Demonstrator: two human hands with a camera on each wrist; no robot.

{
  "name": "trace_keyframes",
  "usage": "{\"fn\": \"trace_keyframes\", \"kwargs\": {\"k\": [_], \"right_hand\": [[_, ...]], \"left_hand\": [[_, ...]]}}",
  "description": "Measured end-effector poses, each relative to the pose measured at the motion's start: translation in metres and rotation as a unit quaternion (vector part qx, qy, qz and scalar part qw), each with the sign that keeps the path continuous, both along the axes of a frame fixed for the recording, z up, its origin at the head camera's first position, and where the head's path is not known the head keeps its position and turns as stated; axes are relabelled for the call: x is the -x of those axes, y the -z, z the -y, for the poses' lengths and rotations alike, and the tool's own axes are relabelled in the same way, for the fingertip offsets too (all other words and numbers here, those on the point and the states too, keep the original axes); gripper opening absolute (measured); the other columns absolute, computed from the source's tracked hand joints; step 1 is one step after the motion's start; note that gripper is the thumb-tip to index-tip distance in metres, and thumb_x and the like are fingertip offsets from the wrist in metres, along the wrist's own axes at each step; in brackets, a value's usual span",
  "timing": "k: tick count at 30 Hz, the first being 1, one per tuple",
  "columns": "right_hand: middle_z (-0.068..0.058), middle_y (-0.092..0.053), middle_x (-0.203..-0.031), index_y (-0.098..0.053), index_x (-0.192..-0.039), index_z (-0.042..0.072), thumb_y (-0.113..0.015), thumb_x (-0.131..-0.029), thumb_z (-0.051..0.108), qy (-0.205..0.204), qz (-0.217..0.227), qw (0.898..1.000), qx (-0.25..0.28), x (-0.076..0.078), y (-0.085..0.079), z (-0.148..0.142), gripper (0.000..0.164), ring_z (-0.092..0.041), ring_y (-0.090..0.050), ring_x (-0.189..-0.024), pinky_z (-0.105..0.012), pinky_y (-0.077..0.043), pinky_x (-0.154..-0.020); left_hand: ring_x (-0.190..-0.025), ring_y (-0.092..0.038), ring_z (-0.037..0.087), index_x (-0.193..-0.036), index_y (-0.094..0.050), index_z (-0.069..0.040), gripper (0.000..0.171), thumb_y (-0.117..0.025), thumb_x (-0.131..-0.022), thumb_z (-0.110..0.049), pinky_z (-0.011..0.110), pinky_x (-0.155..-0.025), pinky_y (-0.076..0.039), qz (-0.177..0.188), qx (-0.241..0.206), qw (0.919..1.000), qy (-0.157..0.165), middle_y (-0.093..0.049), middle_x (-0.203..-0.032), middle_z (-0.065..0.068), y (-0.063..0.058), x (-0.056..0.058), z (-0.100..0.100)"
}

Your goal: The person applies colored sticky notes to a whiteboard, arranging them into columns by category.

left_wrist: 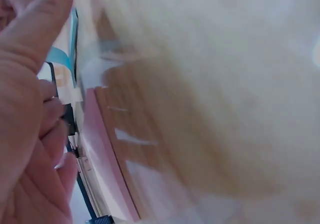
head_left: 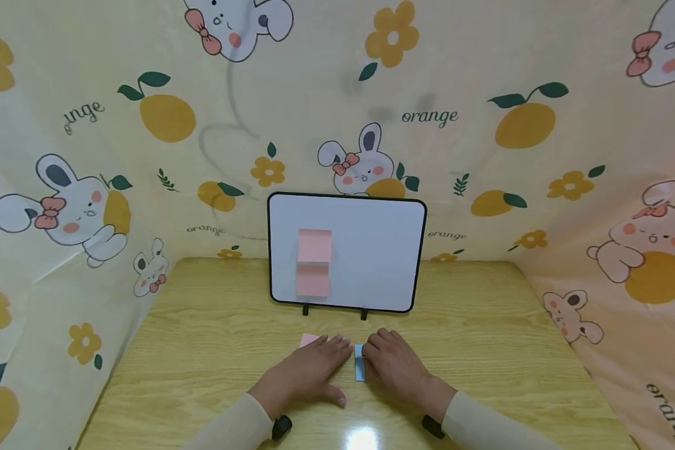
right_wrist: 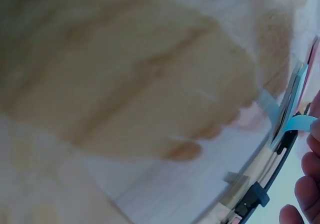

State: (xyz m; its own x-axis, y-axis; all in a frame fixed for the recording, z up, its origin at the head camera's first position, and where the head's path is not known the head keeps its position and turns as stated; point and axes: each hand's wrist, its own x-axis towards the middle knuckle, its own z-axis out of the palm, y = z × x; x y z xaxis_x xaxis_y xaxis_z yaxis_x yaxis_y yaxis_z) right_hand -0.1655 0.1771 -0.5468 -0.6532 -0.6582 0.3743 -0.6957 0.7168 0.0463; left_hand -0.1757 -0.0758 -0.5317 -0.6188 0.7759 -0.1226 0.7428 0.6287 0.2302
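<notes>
A small blue sticky note pad [head_left: 359, 364] lies on the table between the two hands. My right hand [head_left: 396, 365] has curled fingers at its right side and pinches a lifted blue sheet [right_wrist: 301, 123], which bends up from the pad in the right wrist view. My left hand [head_left: 315, 369] is spread flat with straight fingers, just left of the blue pad. It partly covers a pink sticky note pad [head_left: 309, 339]; the pink pad [left_wrist: 107, 154] also shows below the fingers in the left wrist view. Whether the left hand touches either pad is unclear.
Behind the hands, a white board [head_left: 374, 250] with a black frame stands on small black feet. Two pink sticky notes [head_left: 314, 245] are stuck one above the other on its left part. Patterned cloth [head_left: 315, 81] surrounds the wooden table [head_left: 202, 325] at the back and sides.
</notes>
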Motion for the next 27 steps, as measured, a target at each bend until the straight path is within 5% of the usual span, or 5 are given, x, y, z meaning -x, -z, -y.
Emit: {"fn": "trace_keyframes", "kwargs": {"k": [5,12,27], "right_hand": [[0.007,-0.062,-0.09,-0.066,-0.092,0.019,-0.075,-0.095,0.021,0.006,0.007,1.0,0.0,-0.001,-0.002,-0.001,0.01,-0.013,-0.051,-0.083,-0.029,-0.046,-0.071],[0.007,-0.063,-0.09,-0.067,-0.091,0.018,-0.078,-0.092,0.02,0.005,-0.001,1.0,0.006,-0.001,-0.004,-0.002,0.011,-0.012,-0.052,-0.084,-0.028,-0.047,-0.07],[0.006,-0.061,-0.086,-0.068,-0.09,0.017,-0.077,-0.095,0.014,0.024,0.036,0.999,0.018,0.015,-0.021,0.003,0.01,-0.013,-0.05,-0.082,-0.031,-0.049,-0.074]], "left_hand": [[-0.157,-0.037,0.019,-0.16,-0.046,-0.012,0.078,-0.057,-0.101,-0.062,0.036,-0.13,-0.031,-0.005,0.007,0.9997,0.023,-0.047,-0.164,0.002,-0.003,-0.013,0.008],[-0.156,-0.038,0.018,-0.161,-0.044,-0.011,0.074,-0.053,-0.105,-0.059,0.036,-0.129,-0.033,-0.019,-0.01,0.9978,0.063,-0.043,-0.167,0.004,-0.002,-0.019,0.003],[-0.154,-0.041,0.018,-0.158,-0.05,-0.01,0.075,-0.052,-0.103,-0.061,0.037,-0.127,-0.036,-0.057,0.008,0.9928,0.105,-0.046,-0.165,0.005,0.0,-0.013,-0.005]]}}
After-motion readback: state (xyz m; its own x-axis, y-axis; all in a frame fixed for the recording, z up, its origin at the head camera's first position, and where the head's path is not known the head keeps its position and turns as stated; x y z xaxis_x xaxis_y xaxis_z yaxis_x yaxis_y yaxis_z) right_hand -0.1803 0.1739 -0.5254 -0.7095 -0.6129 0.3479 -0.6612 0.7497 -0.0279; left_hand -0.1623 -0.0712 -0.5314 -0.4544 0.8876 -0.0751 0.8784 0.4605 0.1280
